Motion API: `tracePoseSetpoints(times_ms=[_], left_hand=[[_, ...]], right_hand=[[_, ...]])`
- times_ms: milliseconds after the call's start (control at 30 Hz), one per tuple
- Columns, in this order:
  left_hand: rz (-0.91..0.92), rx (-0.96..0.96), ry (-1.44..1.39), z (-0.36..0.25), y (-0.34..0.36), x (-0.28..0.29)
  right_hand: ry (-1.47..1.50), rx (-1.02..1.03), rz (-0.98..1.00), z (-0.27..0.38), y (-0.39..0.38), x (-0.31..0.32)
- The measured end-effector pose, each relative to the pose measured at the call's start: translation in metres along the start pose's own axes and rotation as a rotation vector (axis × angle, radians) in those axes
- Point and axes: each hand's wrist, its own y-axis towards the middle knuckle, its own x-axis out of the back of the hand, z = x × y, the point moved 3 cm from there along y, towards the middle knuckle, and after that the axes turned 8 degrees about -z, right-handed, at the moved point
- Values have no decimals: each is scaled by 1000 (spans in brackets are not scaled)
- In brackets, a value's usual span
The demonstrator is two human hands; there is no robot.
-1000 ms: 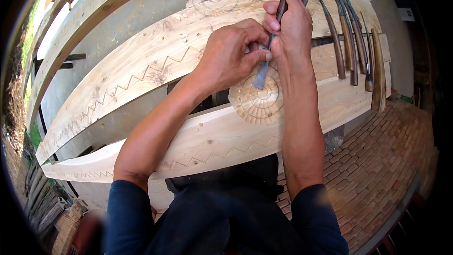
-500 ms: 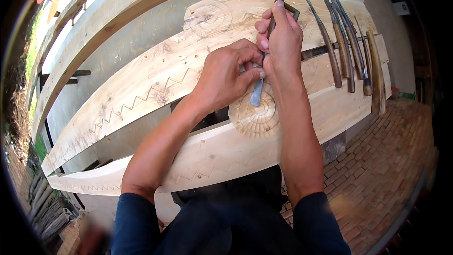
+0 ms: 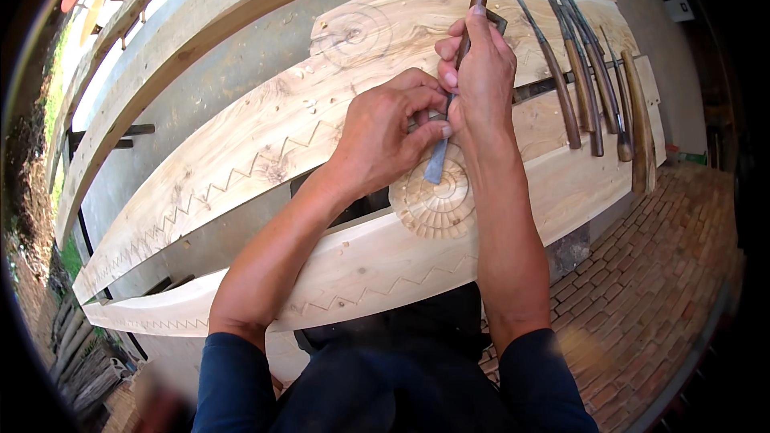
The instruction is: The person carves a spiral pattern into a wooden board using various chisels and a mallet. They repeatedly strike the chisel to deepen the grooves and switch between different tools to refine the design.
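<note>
A flat-bladed chisel (image 3: 435,167) slants across the round rosette (image 3: 434,216) carved in the near wooden board (image 3: 385,263). My right hand (image 3: 484,64) is closed round its brown wooden handle, whose butt sticks up above my fist. Lower on the tool, the fingers of my left hand (image 3: 393,122) pinch the shank just above the blade. The blade's wide end lies over the rosette's inner rings; whether it cuts in, I cannot tell. Part of the shank is hidden by my fingers. A dark squared piece (image 3: 498,22) shows behind my right hand, its kind unclear.
Several chisels (image 3: 583,72) lie side by side on the boards at the right, beside a wooden club (image 3: 639,128). A second board (image 3: 265,124) with zigzag carving and a drawn circle lies beyond a gap. Curved timber beams (image 3: 172,56) cross the far left. Brick paving (image 3: 634,273) is at lower right.
</note>
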Motion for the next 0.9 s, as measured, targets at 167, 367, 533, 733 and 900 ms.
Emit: tracePoseSetpoints(times_ms=[167, 367, 533, 733, 900], left_hand=[[-2, 0, -1, 0, 1, 0], [45, 72, -46, 1, -1, 4], [-4, 2, -74, 0, 0, 3], [4, 18, -90, 0, 2, 5], [28, 59, -73, 1, 2, 9]], right_hand=[[-19, 12, -3, -2, -1, -2], [-51, -2, -13, -2, -10, -2], [-41, -7, 60, 5, -11, -4], [-52, 22, 92, 7, -11, -7], [-49, 31, 103, 1, -7, -8]])
